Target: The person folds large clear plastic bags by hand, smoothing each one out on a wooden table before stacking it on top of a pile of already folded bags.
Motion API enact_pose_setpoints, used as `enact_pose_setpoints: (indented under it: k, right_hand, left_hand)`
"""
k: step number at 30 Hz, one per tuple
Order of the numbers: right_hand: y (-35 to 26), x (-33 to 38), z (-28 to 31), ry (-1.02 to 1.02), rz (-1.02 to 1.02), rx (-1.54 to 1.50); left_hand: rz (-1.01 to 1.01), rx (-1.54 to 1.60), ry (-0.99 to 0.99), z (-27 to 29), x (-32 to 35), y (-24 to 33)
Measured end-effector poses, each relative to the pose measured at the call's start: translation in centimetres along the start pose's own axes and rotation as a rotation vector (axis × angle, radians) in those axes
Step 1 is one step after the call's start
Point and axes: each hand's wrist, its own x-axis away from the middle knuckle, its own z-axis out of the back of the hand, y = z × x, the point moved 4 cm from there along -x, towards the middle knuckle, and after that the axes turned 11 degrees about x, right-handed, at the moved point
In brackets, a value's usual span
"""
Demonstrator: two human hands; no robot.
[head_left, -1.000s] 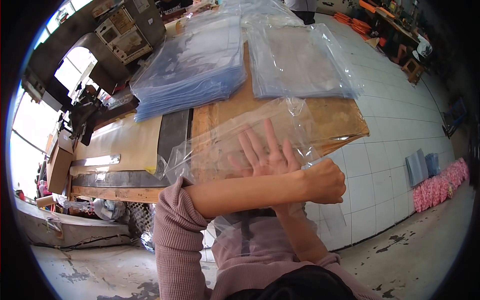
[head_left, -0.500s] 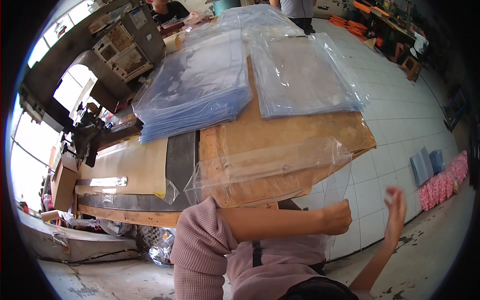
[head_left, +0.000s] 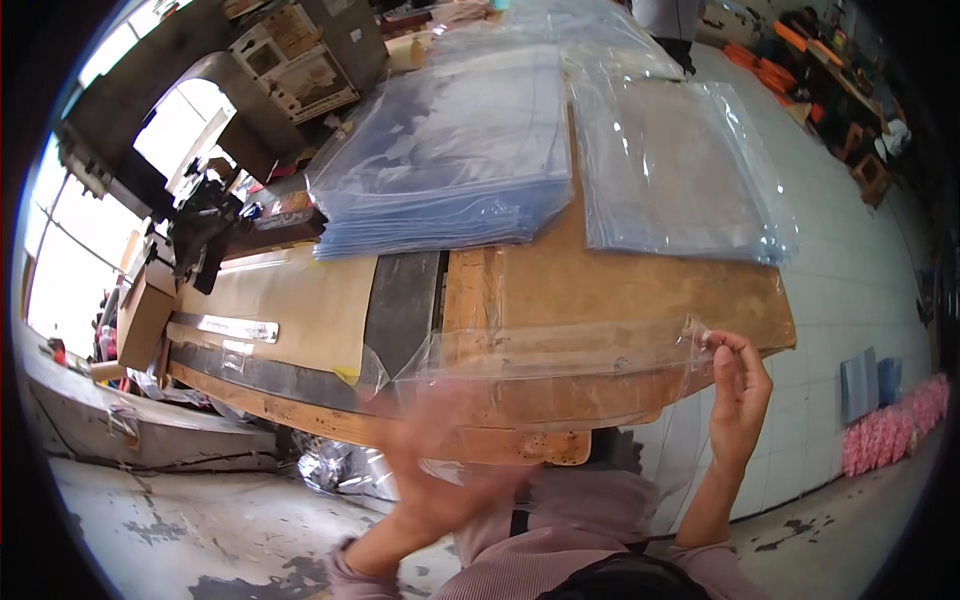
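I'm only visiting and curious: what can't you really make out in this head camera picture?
- Left hand: motion-blurred; its grip on the clear plastic bag cannot be told.
- Person at the top edge: cut off by the frame.
- Pink items on the floor: too small, bent by the rim.

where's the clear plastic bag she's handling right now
In the head view the clear plastic bag hangs over the wooden table's near edge, its right corner pinched by the right hand.

Clear plastic bag held above desk, right hand pinching its right corner. Left hand blurred at lower left. Two bag stacks behind.
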Motion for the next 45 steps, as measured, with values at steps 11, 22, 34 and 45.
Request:
enact_pose_setpoints:
  k: [11,22,34,45]
  right_hand:
    - [0.0,-1.9,-1.0,-0.376,0.011,-0.100]
    - [-1.3,-1.9,-0.6,-0.315,-0.101,-0.241]
    - [-1.6,-0.6,-1.4,-0.138,0.036,-0.346]
    - [-3.2,0.7,-3.5,-0.461,0.143,-0.056]
  left_hand:
    - [0.649,0.559,0.071,3.0,0.1,-8.6]
    - [0.499,0.538,0.407,2.8,-0.2,-7.4]
    - [0.432,0.505,0.476,4.5,-0.1,-9.1]
    - [-0.084,-0.231,-0.140,1.9,-7.3,-1.2]
